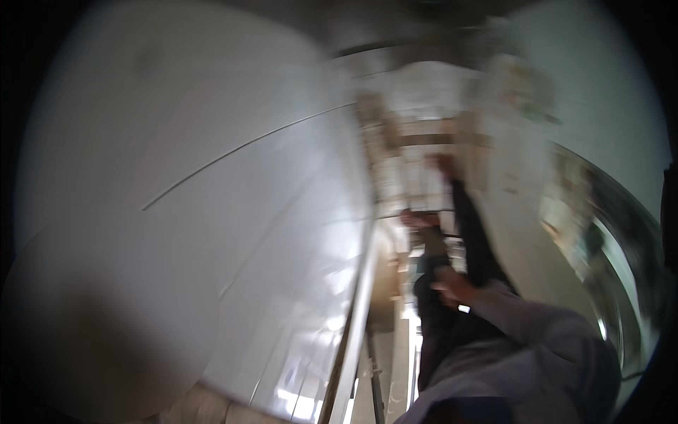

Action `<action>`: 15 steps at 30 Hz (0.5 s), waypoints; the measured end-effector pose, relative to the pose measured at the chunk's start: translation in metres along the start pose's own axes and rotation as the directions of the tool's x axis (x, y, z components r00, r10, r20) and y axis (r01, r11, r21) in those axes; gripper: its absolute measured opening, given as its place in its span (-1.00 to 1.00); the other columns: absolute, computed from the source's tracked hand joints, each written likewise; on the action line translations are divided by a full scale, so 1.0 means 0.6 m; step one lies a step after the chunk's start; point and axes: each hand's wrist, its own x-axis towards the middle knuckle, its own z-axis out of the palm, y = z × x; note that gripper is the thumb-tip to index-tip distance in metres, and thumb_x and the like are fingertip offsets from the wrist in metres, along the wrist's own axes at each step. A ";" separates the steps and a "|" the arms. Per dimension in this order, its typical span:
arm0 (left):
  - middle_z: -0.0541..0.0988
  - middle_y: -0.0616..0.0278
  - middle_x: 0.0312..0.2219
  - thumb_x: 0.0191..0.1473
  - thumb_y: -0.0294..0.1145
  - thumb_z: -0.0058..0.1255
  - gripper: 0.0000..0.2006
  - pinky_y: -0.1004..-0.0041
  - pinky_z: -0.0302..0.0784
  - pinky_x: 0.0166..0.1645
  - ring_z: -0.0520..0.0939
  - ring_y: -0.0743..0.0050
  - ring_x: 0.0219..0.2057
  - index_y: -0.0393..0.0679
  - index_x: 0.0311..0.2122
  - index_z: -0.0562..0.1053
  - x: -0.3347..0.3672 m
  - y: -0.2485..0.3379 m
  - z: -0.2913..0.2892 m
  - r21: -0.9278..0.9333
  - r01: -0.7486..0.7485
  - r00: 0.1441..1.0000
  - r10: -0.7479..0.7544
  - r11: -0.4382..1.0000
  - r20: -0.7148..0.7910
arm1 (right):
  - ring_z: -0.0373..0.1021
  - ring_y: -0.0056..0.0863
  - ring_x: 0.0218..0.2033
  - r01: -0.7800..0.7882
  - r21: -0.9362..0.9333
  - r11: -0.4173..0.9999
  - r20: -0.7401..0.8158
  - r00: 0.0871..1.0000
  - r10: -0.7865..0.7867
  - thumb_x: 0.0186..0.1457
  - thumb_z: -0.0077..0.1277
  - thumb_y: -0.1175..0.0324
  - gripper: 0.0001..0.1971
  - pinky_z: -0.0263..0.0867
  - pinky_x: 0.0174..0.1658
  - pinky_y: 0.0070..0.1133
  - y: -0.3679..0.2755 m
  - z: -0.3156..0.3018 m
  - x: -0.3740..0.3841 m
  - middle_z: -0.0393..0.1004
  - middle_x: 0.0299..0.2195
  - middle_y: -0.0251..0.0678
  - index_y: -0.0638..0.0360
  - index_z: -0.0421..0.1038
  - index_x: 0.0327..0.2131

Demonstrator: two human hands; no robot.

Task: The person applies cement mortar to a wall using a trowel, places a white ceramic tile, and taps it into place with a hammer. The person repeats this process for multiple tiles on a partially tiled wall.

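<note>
My right hand [453, 284] is low in front of my body, at the end of a light grey sleeve [544, 321]. It is near my dark-trousered legs [445, 325]. Motion smears its fingers, so whether they grip anything cannot be made out. A small bright spot [464, 308] shows just beside the hand. I do not see my left hand. A dark brownish blur [106, 339] at the lower left is too smeared to name.
A large glossy white panel [282, 247] fills the left side, with a thin dark line across it. My bare feet [418, 220] are on a light floor strip. A pale surface [522, 205] and a curved shiny object [621, 283] are on the right.
</note>
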 end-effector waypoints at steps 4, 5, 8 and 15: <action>0.27 -0.13 0.08 0.17 0.05 -0.53 -0.39 0.10 0.10 0.18 0.28 0.00 0.11 -0.30 0.10 0.19 0.014 0.054 0.001 -0.154 0.075 0.993 -0.087 0.985 -0.074 | 0.30 -0.41 -0.74 0.071 -0.251 0.965 -0.137 0.985 -0.108 -0.01 0.06 0.42 -0.61 0.24 -0.72 -0.43 -0.072 0.048 -0.064 0.33 -0.66 -0.22 0.24 0.15 -0.12; 0.28 -0.13 0.07 0.18 0.03 -0.52 -0.40 0.11 0.11 0.18 0.29 0.00 0.10 -0.30 0.09 0.20 0.020 0.061 0.022 -0.192 0.092 0.989 -0.112 0.977 -0.098 | 0.32 -0.41 -0.72 0.063 -0.288 0.955 -0.136 0.985 -0.106 -0.01 0.06 0.42 -0.59 0.26 -0.70 -0.43 -0.082 0.076 -0.066 0.34 -0.65 -0.22 0.25 0.15 -0.10; 0.31 -0.12 0.05 0.19 -0.02 -0.50 -0.44 0.14 0.15 0.17 0.32 0.02 0.08 -0.31 0.06 0.23 0.015 0.063 0.030 -0.281 0.148 0.977 -0.184 0.948 -0.107 | 0.37 -0.42 -0.68 0.094 -0.471 0.877 -0.103 0.982 -0.160 0.00 0.05 0.42 -0.58 0.31 -0.66 -0.45 -0.120 0.086 -0.116 0.36 -0.62 -0.22 0.29 0.15 -0.08; 0.38 -0.12 0.00 0.21 -0.13 -0.45 -0.51 0.20 0.24 0.14 0.40 0.06 0.03 -0.33 0.00 0.31 -0.037 0.075 -0.031 -0.637 0.306 0.924 -0.382 0.707 0.020 | 0.40 -0.39 -0.67 0.177 -0.653 0.736 -0.050 0.960 -0.276 -0.04 0.05 0.43 -0.61 0.31 -0.64 -0.47 -0.142 0.108 -0.213 0.39 -0.61 -0.17 0.32 0.15 -0.14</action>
